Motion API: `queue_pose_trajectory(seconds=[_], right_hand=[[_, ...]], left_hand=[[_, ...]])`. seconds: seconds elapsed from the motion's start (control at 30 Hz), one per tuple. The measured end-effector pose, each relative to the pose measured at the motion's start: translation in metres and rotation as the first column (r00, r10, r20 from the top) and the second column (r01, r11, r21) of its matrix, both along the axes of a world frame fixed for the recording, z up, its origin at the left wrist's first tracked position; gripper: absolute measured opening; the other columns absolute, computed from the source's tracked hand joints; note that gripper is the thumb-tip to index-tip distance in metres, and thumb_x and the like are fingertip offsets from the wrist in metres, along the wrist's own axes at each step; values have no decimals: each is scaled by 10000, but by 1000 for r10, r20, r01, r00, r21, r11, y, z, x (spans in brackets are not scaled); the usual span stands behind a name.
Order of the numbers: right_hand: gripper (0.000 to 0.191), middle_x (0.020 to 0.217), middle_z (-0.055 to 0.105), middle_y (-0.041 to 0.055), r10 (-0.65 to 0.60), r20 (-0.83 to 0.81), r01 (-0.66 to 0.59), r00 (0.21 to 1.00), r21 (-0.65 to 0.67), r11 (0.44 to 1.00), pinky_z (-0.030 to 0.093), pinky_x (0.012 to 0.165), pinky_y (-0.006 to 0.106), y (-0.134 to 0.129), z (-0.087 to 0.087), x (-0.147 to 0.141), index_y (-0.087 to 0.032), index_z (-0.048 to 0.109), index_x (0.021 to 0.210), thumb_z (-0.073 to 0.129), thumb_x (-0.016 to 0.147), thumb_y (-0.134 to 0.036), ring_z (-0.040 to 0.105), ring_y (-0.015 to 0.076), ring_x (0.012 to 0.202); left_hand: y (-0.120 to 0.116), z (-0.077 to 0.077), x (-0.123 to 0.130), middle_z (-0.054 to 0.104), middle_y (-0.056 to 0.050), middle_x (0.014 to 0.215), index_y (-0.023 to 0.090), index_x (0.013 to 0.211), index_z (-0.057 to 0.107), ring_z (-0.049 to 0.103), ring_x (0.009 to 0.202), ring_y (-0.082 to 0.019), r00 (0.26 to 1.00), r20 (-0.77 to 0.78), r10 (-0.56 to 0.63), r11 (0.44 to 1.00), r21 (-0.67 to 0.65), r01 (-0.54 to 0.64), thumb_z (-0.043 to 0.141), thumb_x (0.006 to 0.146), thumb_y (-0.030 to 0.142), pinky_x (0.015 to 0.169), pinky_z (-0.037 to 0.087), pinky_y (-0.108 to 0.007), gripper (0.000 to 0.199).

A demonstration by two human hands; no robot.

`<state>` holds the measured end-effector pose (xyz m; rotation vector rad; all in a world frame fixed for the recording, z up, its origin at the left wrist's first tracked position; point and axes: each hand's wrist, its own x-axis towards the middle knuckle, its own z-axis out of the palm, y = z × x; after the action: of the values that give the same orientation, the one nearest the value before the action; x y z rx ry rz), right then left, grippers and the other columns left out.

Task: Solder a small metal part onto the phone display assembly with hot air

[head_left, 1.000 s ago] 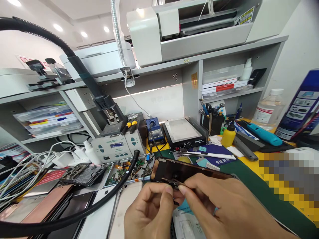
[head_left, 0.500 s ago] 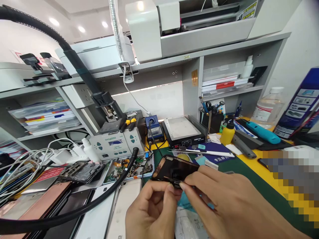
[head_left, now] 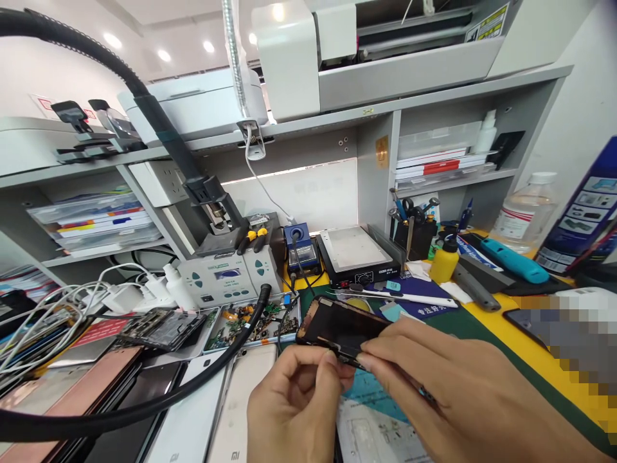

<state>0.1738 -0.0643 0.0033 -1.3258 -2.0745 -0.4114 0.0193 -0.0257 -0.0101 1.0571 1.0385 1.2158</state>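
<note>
Pinching the near edge of a dark, copper-rimmed phone screen panel [head_left: 340,326], the left hand [head_left: 294,411] and the right hand [head_left: 448,392] met fingertip to fingertip above the green work mat [head_left: 486,334]. The panel lay up and away from both hands, its long axis slanting from upper left to lower right; the right hand covered its nearer end.

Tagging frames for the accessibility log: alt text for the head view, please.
Both hands pinch the near edge of a dark phone screen panel above a green mat: left hand beneath, right hand from the right. Behind stand a soldering station, a heating plate and a yellow bottle.
</note>
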Motion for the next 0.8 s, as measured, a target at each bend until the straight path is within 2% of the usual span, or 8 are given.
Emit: queue_pose_trajectory(seconds=[0.1,0.2,0.3,0.4,0.6,0.8], right_hand=[[279,724,660,10,19,48,-21,999,41,999,447,521,303,2,1,1,-213,662,841,439,971,-108,624,186,636],[238,828,696,33,20,17,-21,1000,34,999,486,563,313,3,1,2,-208,657,938,448,959,-97,647,203,714],[184,869,675,48,-34,-78,28,996,-72,997,507,559,290,1,2,1,-223,630,958,470,963,-132,644,198,733],[178,878,650,49,-26,-119,9,993,-145,989,539,609,284,0,3,-1,-221,605,937,456,971,-129,640,189,757],[219,896,690,19,85,-190,-92,978,-28,995,538,642,279,6,-6,-7,-204,609,1083,525,940,-61,654,169,777],[187,868,703,12,93,-210,-95,973,1,996,503,639,283,10,-7,-10,-188,625,1015,554,926,-39,647,164,758]], left_hand=[[2,0,-1,765,-72,685,168,726,657,716,677,-181,1000,-9,-19,999,-36,19,769,724,378,692,587,-243,238],[3,0,-3,769,-85,692,159,742,650,717,673,-183,999,-14,-36,997,-63,35,761,728,397,691,590,-251,263],[5,0,-5,770,-84,696,154,754,648,719,674,-183,999,-7,-51,997,-60,50,749,741,396,688,592,-253,263],[5,-1,-5,768,-72,692,157,754,650,721,683,-187,999,-6,-54,997,-47,53,748,741,404,685,592,-254,266],[4,-4,-5,768,-64,723,165,735,658,717,706,-197,998,21,-64,997,-39,65,768,729,434,693,586,-268,290],[4,-4,-5,752,-44,699,176,715,653,702,674,-181,998,24,-56,998,-29,57,762,729,414,666,569,-249,262]])
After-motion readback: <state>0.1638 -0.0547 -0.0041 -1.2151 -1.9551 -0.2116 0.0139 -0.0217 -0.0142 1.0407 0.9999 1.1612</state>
